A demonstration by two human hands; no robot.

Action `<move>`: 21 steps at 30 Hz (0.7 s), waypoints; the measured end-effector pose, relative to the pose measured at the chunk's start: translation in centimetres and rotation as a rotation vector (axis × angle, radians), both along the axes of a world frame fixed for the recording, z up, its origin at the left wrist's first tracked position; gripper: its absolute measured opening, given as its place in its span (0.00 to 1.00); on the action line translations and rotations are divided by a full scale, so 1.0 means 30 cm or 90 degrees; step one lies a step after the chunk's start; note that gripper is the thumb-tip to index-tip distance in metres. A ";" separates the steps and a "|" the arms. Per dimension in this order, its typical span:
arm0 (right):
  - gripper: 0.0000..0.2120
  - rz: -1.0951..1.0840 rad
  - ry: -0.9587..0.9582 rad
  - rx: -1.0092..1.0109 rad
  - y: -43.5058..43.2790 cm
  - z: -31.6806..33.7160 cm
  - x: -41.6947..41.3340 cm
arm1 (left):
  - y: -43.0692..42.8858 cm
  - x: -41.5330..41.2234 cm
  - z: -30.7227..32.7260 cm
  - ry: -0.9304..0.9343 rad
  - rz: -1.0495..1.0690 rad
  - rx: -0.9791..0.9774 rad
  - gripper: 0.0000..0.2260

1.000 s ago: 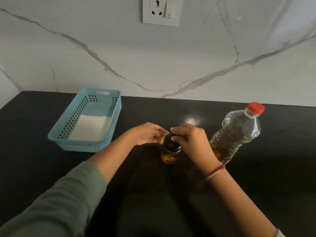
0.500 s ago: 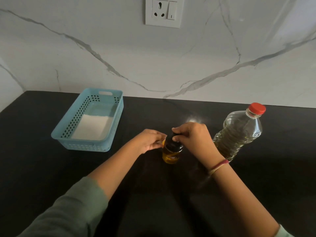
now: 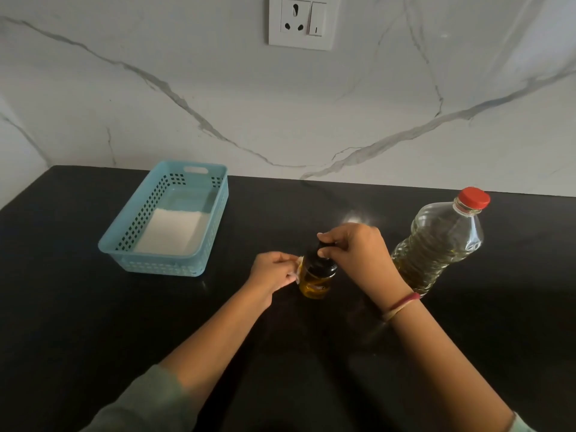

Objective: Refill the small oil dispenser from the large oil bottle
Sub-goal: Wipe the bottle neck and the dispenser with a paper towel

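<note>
Right hand: I am curling my right hand (image 3: 358, 254) over the top of the small glass oil dispenser (image 3: 314, 282), fingers and thumb pinching its black round cap (image 3: 321, 265).
Left hand: I am bracing the dispenser with my left hand (image 3: 274, 271), fingers bent in against its left side. A pale scrap (image 3: 298, 269) is showing between my fingertips and the glass, and I cannot tell what it is.
Dispenser: it is standing upright between my two hands on the glossy black countertop (image 3: 93, 322), cap on, amber oil sitting in its lower part.
Large bottle: the large clear plastic oil bottle (image 3: 436, 244) is standing just behind my right wrist, its red screw cap (image 3: 473, 198) on, yellowish oil filling most of it.
Basket: the light blue perforated plastic basket (image 3: 124, 244) is sitting well to the left of my hands, a flat white sheet (image 3: 170, 232) lying inside.
Wrist and sleeve: I am wearing red and pale thread bands (image 3: 402, 304) on my right wrist and a grey-green sleeve (image 3: 149, 400) on my left arm.
Wall: grey-veined white marble (image 3: 124, 120) is rising behind the counter, carrying a white socket-and-switch plate (image 3: 300, 21).
</note>
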State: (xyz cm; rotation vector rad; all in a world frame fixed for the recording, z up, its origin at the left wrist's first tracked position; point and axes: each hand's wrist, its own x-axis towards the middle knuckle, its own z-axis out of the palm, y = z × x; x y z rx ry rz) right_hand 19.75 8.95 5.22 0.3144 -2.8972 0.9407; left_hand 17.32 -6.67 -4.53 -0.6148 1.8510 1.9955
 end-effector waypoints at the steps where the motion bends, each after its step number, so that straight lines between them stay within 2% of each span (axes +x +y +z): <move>1: 0.12 0.001 -0.002 0.004 0.001 0.002 -0.002 | -0.002 0.001 0.013 0.014 0.019 0.031 0.04; 3: 0.12 0.003 -0.004 0.017 0.001 0.002 -0.004 | -0.003 0.008 0.034 0.043 0.044 0.071 0.04; 7: 0.13 -0.007 0.000 0.012 -0.001 0.004 -0.001 | 0.004 0.026 0.031 0.073 0.064 0.056 0.04; 14: 0.13 -0.015 -0.018 0.021 -0.005 0.013 0.000 | 0.008 0.067 -0.061 -0.044 0.051 0.016 0.04; 18: 0.14 -0.011 -0.022 0.027 -0.006 0.014 -0.001 | -0.008 0.051 -0.008 0.003 0.043 0.050 0.05; 21: 0.14 -0.008 -0.020 0.039 -0.005 0.014 -0.002 | -0.011 0.051 0.030 0.062 0.040 0.052 0.12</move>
